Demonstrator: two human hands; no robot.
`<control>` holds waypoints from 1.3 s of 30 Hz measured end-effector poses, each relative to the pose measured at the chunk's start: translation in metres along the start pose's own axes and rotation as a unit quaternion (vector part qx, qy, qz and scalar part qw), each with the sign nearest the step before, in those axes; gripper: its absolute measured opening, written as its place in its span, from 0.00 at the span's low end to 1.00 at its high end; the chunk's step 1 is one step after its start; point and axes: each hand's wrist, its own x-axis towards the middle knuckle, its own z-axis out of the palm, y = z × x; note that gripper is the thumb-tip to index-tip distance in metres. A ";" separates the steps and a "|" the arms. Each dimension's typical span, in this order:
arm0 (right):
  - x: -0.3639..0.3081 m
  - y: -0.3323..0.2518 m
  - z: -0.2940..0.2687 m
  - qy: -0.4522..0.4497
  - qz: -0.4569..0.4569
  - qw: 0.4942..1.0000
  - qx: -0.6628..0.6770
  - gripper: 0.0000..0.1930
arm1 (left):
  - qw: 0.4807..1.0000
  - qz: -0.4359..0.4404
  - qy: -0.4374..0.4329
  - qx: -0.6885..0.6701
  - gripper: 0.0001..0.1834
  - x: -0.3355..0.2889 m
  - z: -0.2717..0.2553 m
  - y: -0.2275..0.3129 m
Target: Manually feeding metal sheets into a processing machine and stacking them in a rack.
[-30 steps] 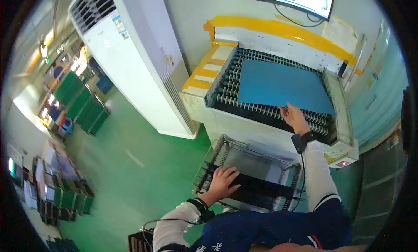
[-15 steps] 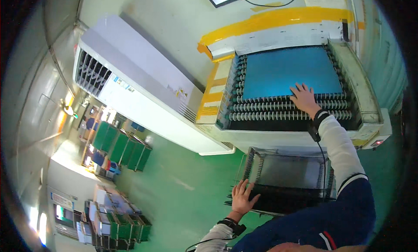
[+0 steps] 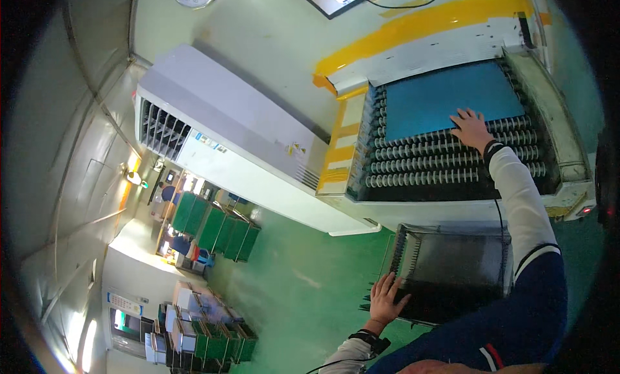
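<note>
A flat blue panel [image 3: 455, 96] lies on the rows of white roller discs [image 3: 423, 178] of a conveyor machine. My right hand [image 3: 472, 130] is open at the panel's near edge, with its fingertips on or just over the surface. Below the machine stands a dark slotted rack [image 3: 455, 261] with a greyish sheet or bottom showing inside it. My left hand [image 3: 385, 301] is open with spread fingers at the rack's near left side, and nothing shows in its grasp. Both wrists wear black bands with cables.
A tall white air conditioner [image 3: 242, 154] stands left of the machine [image 3: 568, 135]. Yellow tape [image 3: 420, 31] runs along the machine's back cover. Farther off on the green floor [image 3: 290, 280] are green panels [image 3: 216, 225], loaded racks [image 3: 200, 332] and people.
The blue panel has slid farther into the machine, baring more roller rows on the near side. My right hand has moved forward with it. The whole view has shifted.
</note>
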 end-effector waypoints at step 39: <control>-0.350 -0.076 0.193 -0.240 -0.089 0.928 0.271 0.27 | 0.982 0.055 0.129 -0.128 0.26 -0.015 0.011 -0.010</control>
